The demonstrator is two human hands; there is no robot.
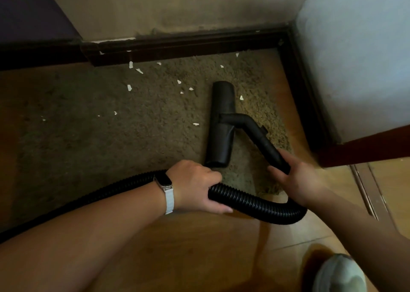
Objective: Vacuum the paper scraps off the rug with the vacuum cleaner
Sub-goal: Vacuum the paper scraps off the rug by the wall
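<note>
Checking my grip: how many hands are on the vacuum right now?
2. The left hand grips the ribbed hose; the right hand holds the rigid tube behind the floor head.

The hose (255, 205) leaves the frame at lower left; a shoe (339, 274), perhaps, is cut by the bottom edge.

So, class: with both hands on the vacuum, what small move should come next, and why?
Probably slide the nozzle left across the rug toward the nearest paper scrap. The right hand grips the tube, the left hand the hose, and most scraps lie left of the nozzle.
</note>
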